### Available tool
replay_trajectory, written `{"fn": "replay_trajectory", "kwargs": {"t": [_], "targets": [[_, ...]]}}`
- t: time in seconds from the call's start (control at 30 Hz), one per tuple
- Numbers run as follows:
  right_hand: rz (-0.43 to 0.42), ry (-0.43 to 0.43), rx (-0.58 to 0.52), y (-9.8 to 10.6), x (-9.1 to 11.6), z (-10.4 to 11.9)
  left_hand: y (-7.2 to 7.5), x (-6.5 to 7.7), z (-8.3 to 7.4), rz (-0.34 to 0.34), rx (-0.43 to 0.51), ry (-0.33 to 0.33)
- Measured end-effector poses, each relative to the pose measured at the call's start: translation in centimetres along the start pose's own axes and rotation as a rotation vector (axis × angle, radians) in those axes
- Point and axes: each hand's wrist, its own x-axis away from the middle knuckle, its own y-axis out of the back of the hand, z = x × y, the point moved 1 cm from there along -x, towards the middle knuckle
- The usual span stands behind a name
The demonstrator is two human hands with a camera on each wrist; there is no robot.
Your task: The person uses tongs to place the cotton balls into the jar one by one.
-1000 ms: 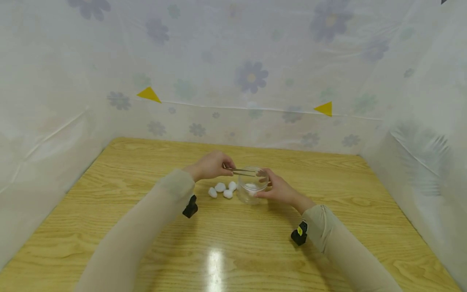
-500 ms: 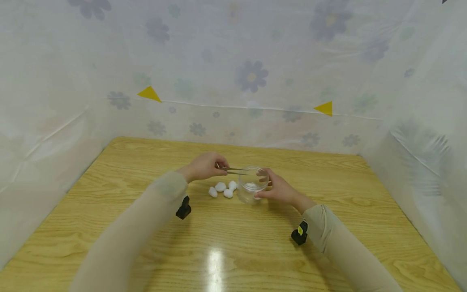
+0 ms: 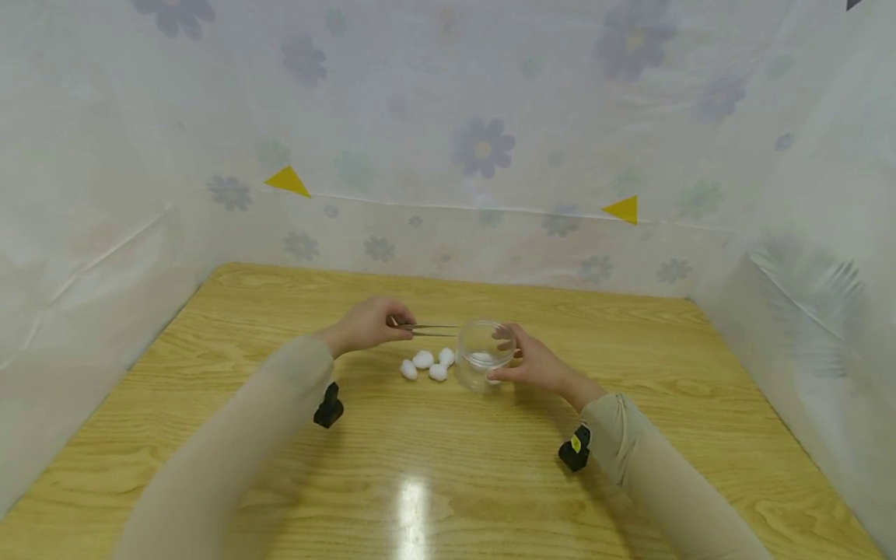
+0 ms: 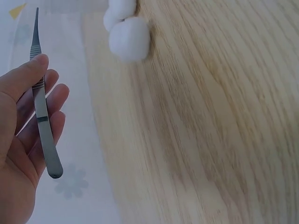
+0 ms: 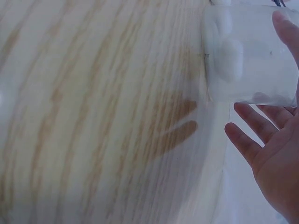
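My left hand point(image 3: 371, 323) pinches metal tweezers point(image 4: 43, 116) between thumb and fingers, over the table left of the jar. In the head view the two prongs stand apart with nothing between them, their tips close to the jar's rim. A clear round jar point(image 3: 470, 342) stands on the table, a white cotton ball point(image 5: 230, 59) visible inside it. My right hand point(image 3: 535, 362) grips the jar from the right, thumb at the front and fingers round the far side. Several cotton balls point(image 3: 423, 358) lie grouped just left of the jar.
The wood-grain table point(image 3: 448, 467) reaches back to a pale flowered curtain point(image 3: 420, 124), with plastic sheeting on both sides. Two yellow triangles point(image 3: 287, 181) hang on the back curtain. A black wrist camera point(image 3: 329, 406) sits under each cuff.
My left hand has drawn back to the left with the tweezers, whose tips have moved from over the jar's mouth to beside its rim. The right hand and jar have stayed put.
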Motion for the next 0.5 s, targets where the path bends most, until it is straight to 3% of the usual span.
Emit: {"fn": "replay_trajectory", "kwargs": {"t": [0.5], "targets": [[-0.003, 0.000, -0.006, -0.1, -0.1, -0.3, 1.0, 3.1, 3.4, 0.003, 0.009, 0.031]]}}
